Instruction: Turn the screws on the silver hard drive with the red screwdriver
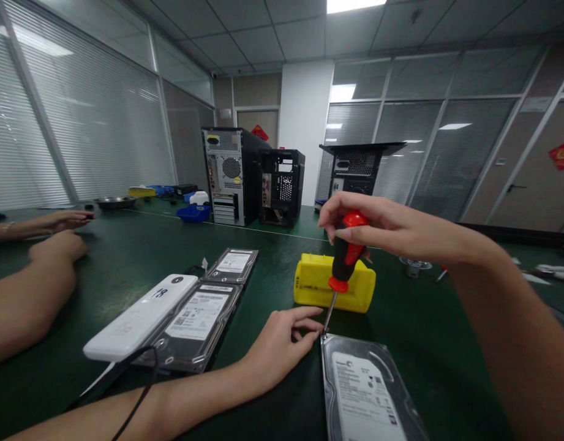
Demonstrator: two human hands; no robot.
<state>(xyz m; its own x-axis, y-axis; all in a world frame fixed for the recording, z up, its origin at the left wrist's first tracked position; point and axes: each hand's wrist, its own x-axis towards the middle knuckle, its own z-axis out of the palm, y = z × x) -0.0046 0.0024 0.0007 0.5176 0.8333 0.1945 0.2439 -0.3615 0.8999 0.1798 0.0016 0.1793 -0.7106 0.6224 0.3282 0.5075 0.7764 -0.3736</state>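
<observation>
Right hand (pixel 378 228): closed around the red-and-black plastic handle of a screwdriver (pixel 345 260), held nearly upright, its metal tip at the top-left corner of a silver metal hard drive with a white label (pixel 364 386).

Left hand (pixel 282 346): resting on the dark green counter (pixel 424 331), fingers curled loosely, fingertips at the same corner beside the tip; gripping nothing visible.

Behind the shaft: yellow plastic box (pixel 315 283).

Left of the hands: two more labelled hard drives (pixel 203 318), white oblong device (pixel 139 315).
</observation>
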